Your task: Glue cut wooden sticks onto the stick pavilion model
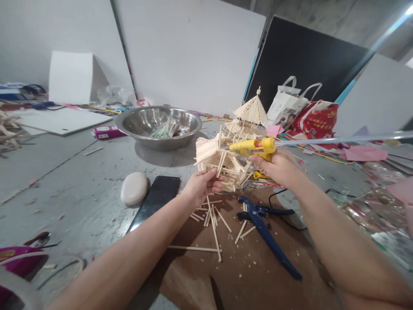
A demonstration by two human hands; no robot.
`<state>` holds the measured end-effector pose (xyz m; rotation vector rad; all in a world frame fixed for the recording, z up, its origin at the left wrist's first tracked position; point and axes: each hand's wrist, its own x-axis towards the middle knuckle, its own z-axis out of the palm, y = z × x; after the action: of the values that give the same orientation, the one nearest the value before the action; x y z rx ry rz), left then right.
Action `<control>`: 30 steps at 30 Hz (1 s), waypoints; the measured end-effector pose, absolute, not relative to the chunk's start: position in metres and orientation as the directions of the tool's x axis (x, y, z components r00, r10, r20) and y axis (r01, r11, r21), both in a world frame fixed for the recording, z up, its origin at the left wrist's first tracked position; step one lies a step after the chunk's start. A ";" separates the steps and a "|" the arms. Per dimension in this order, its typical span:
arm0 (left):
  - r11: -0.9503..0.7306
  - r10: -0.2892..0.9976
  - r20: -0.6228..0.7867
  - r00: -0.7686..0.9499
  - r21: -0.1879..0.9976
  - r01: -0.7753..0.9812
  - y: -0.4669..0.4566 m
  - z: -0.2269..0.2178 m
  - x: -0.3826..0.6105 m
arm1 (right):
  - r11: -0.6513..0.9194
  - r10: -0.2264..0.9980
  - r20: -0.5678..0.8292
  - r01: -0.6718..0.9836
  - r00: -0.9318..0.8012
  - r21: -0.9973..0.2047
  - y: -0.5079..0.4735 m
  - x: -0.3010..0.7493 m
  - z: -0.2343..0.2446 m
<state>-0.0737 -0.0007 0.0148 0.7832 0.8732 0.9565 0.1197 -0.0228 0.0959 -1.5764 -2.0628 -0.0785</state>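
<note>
My right hand [280,167] is wrapped round a yellow hot glue gun [251,147], its nozzle pointing left; a long clear glue stick [342,138] runs out of its back. My left hand [204,183] pinches thin wooden sticks [221,164] upright just under the nozzle. Whether the nozzle touches them I cannot tell. Right behind them is a model building [206,150] made of pale wooden sticks, partly hidden by the gun and my hands. Farther back rises a pointed stick roof [252,110]. Loose sticks [213,219] lie below my left hand.
Blue-handled cutters [264,228] lie on brown paper [258,280] in front. To the left are a black phone [161,193], a whitish rounded case [134,188] and a steel basin [158,140] holding plastic-wrapped sticks. Bags [314,118] and scraps crowd the right.
</note>
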 end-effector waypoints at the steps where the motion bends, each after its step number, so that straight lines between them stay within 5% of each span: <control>1: 0.345 0.923 -0.258 0.285 0.883 -0.318 -0.003 0.014 -0.074 | 0.300 0.885 0.442 0.907 -0.148 -0.297 -0.025 0.122 0.094; 4: 0.147 0.985 -0.140 0.099 0.987 -0.065 -0.013 0.010 -0.075 | 0.249 0.903 0.423 0.896 -0.078 -0.368 -0.030 0.130 0.088; 6: -0.068 0.997 0.077 -0.028 0.969 0.238 -0.019 0.010 -0.077 | 0.228 0.910 0.412 0.883 -0.044 -0.410 -0.032 0.133 0.086; 9: -0.296 0.920 0.392 -0.021 0.727 0.620 -0.025 0.015 -0.078 | 0.232 0.910 0.413 0.851 -0.019 -0.472 -0.033 0.136 0.086; 12: -0.337 0.876 0.475 0.081 0.483 0.808 -0.023 0.026 -0.075 | 0.221 0.915 0.403 0.828 0.005 -0.515 -0.032 0.139 0.084; 16: -0.270 0.903 0.416 0.109 0.352 0.896 -0.009 0.039 -0.068 | 0.236 0.907 0.421 0.802 0.021 -0.549 -0.031 0.142 0.078; 30: -0.132 0.939 0.343 0.012 0.329 0.935 0.011 0.056 -0.043 | 0.267 0.910 0.414 0.786 -0.015 -0.557 -0.037 0.142 0.077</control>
<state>-0.0434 0.0110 0.0565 2.2287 2.0638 0.7675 0.1419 -0.0367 0.0774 -1.5415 -1.8197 0.2181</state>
